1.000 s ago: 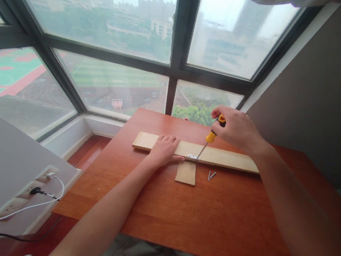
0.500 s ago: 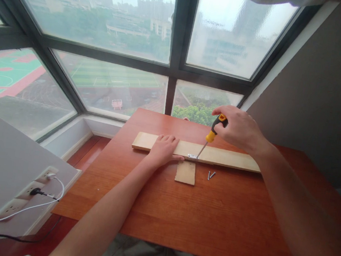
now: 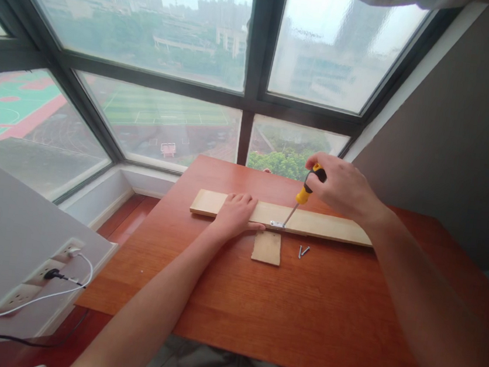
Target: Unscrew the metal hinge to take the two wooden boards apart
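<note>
Okay, my right hand (image 3: pixel 343 186) has its fingers wrapped round the screwdriver (image 3: pixel 302 196); over the last second they shift only slightly on the handle while the tip stays at the metal plate (image 3: pixel 277 225). Reads as turning in place, no visible progress. My left hand (image 3: pixel 235 215) stays put, unclenched, spread across the board (image 3: pixel 328 227), thumb along its near edge; can't tell if the fingertips hook the far side. Screwdriver: yellow-and-black grip, thin steel shaft, tilted. Plate: small, shiny, at the board's near edge. Board: long, flat, pale smooth wood. Just nearer lies a squarish wood piece (image 3: pixel 267 249); can't tell if joined. Right of it, two slim screws (image 3: pixel 300 252), loose on the reddish, glossy, grained table (image 3: pixel 299 319). Glass windows (image 3: pixel 163 121) beyond.
</note>
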Motion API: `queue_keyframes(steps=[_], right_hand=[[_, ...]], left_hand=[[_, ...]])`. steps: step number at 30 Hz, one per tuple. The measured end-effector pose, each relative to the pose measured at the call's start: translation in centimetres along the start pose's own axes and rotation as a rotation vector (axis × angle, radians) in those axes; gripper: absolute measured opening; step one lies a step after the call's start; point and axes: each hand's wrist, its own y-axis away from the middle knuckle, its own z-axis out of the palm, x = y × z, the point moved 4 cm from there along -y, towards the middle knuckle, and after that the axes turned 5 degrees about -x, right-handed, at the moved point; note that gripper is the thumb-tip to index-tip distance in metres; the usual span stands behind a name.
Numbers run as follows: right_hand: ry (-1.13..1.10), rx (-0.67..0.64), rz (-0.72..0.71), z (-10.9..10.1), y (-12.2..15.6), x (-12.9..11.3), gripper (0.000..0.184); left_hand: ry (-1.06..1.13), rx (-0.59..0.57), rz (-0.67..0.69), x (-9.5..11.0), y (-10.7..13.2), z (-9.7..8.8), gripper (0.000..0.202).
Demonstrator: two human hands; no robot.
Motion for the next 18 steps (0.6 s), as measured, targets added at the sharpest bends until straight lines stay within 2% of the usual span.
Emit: queue_keyframes(steps=[4, 7, 10, 13, 15, 18], right_hand=[[0.105, 0.022, 0.107, -0.30, 0.16, 0.10, 0.028], [0.074, 0.016, 0.072, -0.32, 0.18, 0.09, 0.024], [0.011, -0.019, 0.014, -0.21, 0.20, 0.03, 0.030], [0.065, -0.017, 0.062, -0.27, 0.26, 0.10, 0.025], [0.113, -0.007, 0.117, -0.35, 0.29, 0.20, 0.031], [0.076, -0.015, 0.085, -0.38, 0.26, 0.11, 0.023]], left_hand=[[-0.014, 0.007, 0.002, -0.04, -0.04, 0.07, 0.064], [-0.019, 0.013, 0.007, -0.03, -0.04, 0.10, 0.064], [-0.015, 0.019, 0.012, 0.02, -0.02, 0.08, 0.068], [-0.009, 0.011, 0.007, 0.04, -0.01, 0.05, 0.073], [-0.002, 0.006, 0.004, 0.02, -0.01, 0.04, 0.072], [0.005, 0.005, 0.004, -0.03, -0.02, 0.07, 0.071]])
